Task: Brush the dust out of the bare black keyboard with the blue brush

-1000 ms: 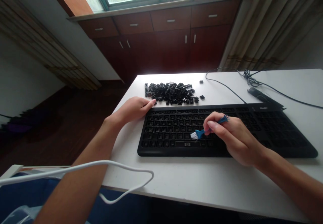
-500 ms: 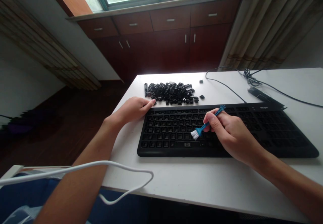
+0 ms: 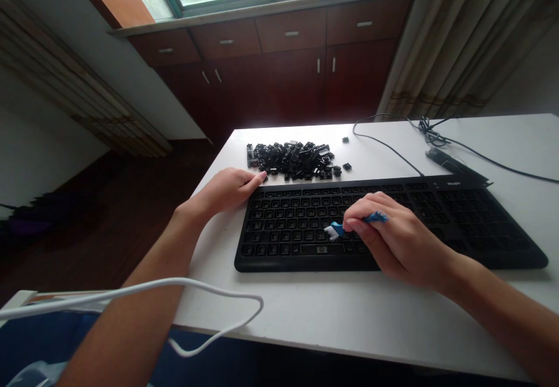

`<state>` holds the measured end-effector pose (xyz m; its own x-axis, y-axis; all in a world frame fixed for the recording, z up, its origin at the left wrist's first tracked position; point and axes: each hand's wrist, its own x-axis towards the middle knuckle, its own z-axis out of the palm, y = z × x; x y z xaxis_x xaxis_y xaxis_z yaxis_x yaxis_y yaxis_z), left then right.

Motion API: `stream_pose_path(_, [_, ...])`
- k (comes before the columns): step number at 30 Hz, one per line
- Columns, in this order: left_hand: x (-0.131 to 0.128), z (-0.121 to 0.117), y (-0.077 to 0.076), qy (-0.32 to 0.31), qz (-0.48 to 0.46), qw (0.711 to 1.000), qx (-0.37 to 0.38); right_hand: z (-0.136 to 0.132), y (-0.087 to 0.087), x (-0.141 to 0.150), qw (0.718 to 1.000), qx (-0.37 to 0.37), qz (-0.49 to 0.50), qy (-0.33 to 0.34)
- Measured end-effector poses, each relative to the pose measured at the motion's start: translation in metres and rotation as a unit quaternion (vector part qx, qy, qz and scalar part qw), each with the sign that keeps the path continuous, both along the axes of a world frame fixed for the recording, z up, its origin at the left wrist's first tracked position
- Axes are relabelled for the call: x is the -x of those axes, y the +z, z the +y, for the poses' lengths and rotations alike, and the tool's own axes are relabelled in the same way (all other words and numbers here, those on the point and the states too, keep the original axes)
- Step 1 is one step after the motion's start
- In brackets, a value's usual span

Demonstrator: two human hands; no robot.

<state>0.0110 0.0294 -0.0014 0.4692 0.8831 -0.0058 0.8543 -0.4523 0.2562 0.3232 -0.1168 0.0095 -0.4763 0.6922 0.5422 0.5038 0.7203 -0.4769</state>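
Observation:
A black keyboard [image 3: 301,266] with its keycaps off lies on the white table, rows of bare key sockets showing. My right hand [image 3: 397,238] is closed on a small blue cleaning brush [image 3: 376,217], held low over the lower middle rows. The white bristles point left and touch or nearly touch the sockets. At the keyboard's far left corner, my left hand [image 3: 229,189] grips the edge, thumb on top and the other fingers mostly hidden. Just beyond that thumb lies a pile of loose black keycaps [image 3: 292,160].
Two stray keycaps [image 3: 346,166] lie right of the pile. A black cable [image 3: 384,142] runs from the keyboard to a coil, near a dark flat strip [image 3: 456,164]. A white cord [image 3: 209,285] loops over the table's front edge [image 3: 305,346]. Cabinets [image 3: 279,84] stand beyond.
My right hand has tilted the brush flatter and lower, its bristles shifting slightly left and now splayed. My left hand keeps its place at the corner. The whole view has shifted slightly.

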Motion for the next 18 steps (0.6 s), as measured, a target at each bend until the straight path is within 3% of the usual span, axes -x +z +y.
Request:
stream_pose_path(4, [0.0009, 0.0007, -0.0006, -0.001, 0.005, 1.0, -0.003, -0.0001, 0.0035, -0.005, 0.993, -0.062, -0.06, 0.076])
stream_pose_path(11, [-0.0007, -0.0005, 0.0016, 0.005, 0.008, 1.0, 0.002, -0.0019, 0.003, -0.0054, 0.989, -0.111, -0.032, 0.093])
stream_pose_path(18, [-0.0011, -0.0013, 0.0026, 0.001, 0.004, 1.0, 0.003, -0.0034, 0.0051, -0.0067, 0.983, -0.092, -0.095, 0.126])
